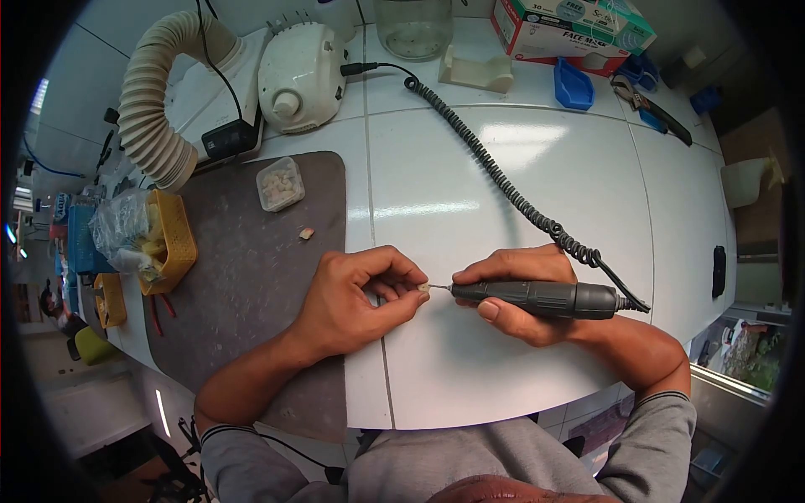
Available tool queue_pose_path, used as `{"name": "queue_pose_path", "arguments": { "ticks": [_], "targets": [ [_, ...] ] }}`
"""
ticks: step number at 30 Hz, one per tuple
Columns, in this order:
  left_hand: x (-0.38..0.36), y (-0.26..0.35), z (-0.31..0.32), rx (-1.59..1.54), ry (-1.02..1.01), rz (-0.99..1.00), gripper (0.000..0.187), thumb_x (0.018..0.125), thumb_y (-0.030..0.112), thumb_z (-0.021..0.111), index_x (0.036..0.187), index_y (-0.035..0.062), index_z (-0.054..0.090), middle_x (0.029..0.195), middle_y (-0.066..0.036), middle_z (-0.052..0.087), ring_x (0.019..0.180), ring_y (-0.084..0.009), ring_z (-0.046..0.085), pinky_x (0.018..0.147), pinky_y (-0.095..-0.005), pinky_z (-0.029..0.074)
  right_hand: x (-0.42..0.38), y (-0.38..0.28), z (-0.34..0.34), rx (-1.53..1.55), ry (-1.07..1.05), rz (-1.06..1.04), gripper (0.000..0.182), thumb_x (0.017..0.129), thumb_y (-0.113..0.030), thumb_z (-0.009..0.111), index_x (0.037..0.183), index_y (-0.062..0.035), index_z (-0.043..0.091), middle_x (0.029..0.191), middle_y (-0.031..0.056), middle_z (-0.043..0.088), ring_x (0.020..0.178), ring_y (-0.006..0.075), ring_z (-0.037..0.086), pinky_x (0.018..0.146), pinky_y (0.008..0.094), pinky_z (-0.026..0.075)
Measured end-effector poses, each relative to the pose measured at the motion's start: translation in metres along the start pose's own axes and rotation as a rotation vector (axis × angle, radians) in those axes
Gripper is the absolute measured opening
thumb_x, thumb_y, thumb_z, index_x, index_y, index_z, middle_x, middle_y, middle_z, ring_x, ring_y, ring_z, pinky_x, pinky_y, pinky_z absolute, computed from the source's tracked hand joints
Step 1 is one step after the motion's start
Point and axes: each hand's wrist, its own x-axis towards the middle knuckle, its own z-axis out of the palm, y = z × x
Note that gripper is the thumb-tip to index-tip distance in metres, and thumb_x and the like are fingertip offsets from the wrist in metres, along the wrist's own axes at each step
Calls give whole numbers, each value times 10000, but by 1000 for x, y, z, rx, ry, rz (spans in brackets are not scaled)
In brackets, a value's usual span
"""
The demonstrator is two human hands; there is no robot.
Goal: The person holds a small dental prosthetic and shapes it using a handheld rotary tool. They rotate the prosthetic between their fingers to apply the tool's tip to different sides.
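My left hand [360, 295] pinches a small off-white tooth-like piece [424, 287] between thumb and forefinger; the fingers hide part of it. Wrapped round a black rotary handpiece [537, 297] is my right hand [528, 323], with the tool lying almost level. Its thin metal bit [440, 287] points left and reaches the small piece. From the handpiece's rear end a black coiled cord [503, 178] runs up to a white control unit [302, 77]. Above my left hand, a small clear box [280, 184] of pale pieces and one loose piece [307, 234] rest on a dark mat [251, 310].
A ribbed white hose [147, 101] arches at the back left. Yellow baskets [180, 243] stand left of the mat. Along the back are a glass jar [413, 29], a cream holder [475, 70], a mask box [570, 38], a blue tray [573, 84] and pliers [650, 109].
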Motion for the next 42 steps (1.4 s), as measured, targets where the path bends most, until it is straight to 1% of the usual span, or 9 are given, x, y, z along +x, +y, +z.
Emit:
{"name": "queue_pose_path", "arguments": {
  "ticks": [3, 6, 15, 18, 19, 42],
  "targets": [
    [0, -1, 0, -2, 0, 7, 173, 869, 51, 833, 1015, -25, 779, 916, -74, 790, 829, -102, 733, 736, -228, 573, 0, 0, -1, -21, -18, 8, 344, 885, -196, 742, 1137, 38, 768, 888, 174, 800, 757, 243, 801, 709, 337, 654],
    [0, -1, 0, -8, 1, 7, 173, 868, 50, 834, 1015, -25, 779, 916, -74, 791, 832, -102, 735, 734, -227, 569, 2, -5, -5, -54, -84, 28, 375, 936, -223, 705, 1168, 71, 734, 941, 175, 808, 841, 257, 814, 785, 353, 666],
    [0, -2, 0, -14, -8, 24, 169, 870, 49, 830, 1011, -30, 782, 905, -81, 793, 828, -115, 747, 737, -232, 582, 3, -5, -4, -50, -78, 16, 359, 933, -213, 707, 1154, 68, 735, 935, 180, 808, 826, 253, 813, 764, 347, 666],
    [1, -3, -1, -8, -8, 39, 168, 871, 48, 827, 1011, -33, 783, 902, -84, 794, 821, -119, 750, 733, -237, 588, 1, 1, 0, -20, -15, -17, 349, 872, -186, 751, 1138, 40, 771, 892, 165, 802, 742, 240, 794, 697, 337, 649],
    [0, -2, -1, -7, -12, 34, 168, 871, 48, 827, 1011, -34, 783, 901, -85, 794, 820, -120, 751, 731, -237, 588, 0, 0, 0, -12, -8, -9, 347, 868, -181, 752, 1134, 41, 772, 894, 166, 803, 739, 239, 792, 694, 336, 648],
    [-1, 0, 0, 2, -9, 30, 164, 860, 50, 837, 989, -36, 780, 886, -86, 792, 798, -106, 738, 709, -231, 582, -1, -1, 0, -25, -21, -30, 333, 868, -178, 745, 1127, 29, 777, 894, 159, 799, 732, 242, 788, 687, 343, 644]
  ]
}}
